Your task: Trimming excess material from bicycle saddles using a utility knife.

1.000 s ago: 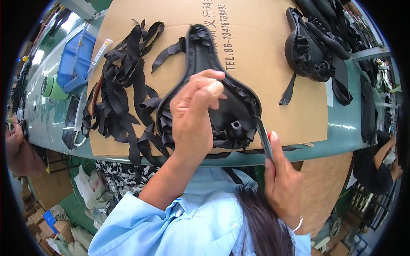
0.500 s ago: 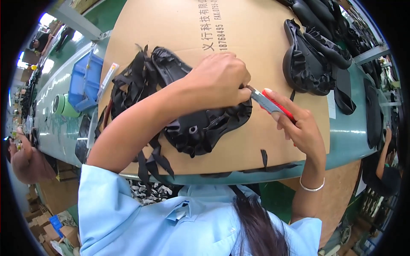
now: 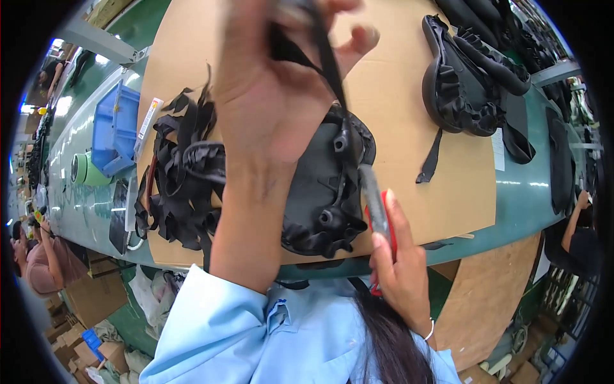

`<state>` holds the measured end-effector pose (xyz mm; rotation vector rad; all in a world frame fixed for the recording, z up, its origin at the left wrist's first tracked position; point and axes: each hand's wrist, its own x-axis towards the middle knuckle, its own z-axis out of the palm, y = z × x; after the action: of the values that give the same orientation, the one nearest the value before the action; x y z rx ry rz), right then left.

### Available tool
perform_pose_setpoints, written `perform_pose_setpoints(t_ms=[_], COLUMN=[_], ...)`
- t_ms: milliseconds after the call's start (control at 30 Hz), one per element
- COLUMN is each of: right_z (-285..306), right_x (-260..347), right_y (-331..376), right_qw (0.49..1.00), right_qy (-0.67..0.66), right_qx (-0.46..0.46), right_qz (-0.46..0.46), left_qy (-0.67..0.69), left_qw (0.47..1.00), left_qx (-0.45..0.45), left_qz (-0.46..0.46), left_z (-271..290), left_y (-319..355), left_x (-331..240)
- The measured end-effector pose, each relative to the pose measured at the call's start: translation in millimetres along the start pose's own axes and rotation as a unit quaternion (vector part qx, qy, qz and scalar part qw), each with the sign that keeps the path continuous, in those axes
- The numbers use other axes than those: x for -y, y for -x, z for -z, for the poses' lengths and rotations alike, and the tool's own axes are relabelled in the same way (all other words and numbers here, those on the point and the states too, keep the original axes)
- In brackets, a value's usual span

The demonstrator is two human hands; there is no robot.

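Stretching across: green surface point(image 3: 524, 208), cardboard sheet point(image 3: 441, 208) on top. Upturned black saddle point(image 3: 312, 176) on sheet, partly hidden by raised left hand point(image 3: 275, 96). Heap of loose strips point(image 3: 179, 185) at left. Right hand point(image 3: 403, 272): fingers clamped on red-grey knife point(image 3: 376, 206), front end at saddle rim. Black strip point(image 3: 331, 70) running to rim, left fingers seemingly clamped on it, blurred. Trimming looks partway: strips piled, gathered edging point(image 3: 326, 247) apparently left.

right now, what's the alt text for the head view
A person's blurred left hand holds up a black strip that runs down to an upturned bike seat, while the right hand holds a red and grey knife at the seat's edge. Cardboard lies underneath, with tangled strips at left and more seats at right.
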<state>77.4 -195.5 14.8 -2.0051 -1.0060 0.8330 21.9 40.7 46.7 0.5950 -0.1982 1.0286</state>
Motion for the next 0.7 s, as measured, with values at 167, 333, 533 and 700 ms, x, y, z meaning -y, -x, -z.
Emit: perform_pose_setpoints(t_ms=[167,333,533,700], right_z=[25.0,43.2,45.2,21.2], right_x=[8.0,3.3,3.9,-10.2], right_y=[9.8,-21.6,-37.3,8.3], right_qw=[0.989,0.955,0.989,0.998], right_qy=[0.135,0.241,-0.050,-0.052], right_qx=[0.030,0.010,0.134,0.044], right_qz=[0.058,0.171,-0.025,-0.015], left_qy=[-0.206,-0.832,-0.761,-0.775], left_qw=[0.968,0.433,0.531,0.544], left_qx=[0.052,0.334,0.325,0.217], left_qz=[0.131,0.098,-0.182,-0.237], left_z=[4.4,2.6,47.0,49.6], left_y=[18.9,50.3,42.3,34.0], left_x=[-29.0,-35.2,2.9,7.0])
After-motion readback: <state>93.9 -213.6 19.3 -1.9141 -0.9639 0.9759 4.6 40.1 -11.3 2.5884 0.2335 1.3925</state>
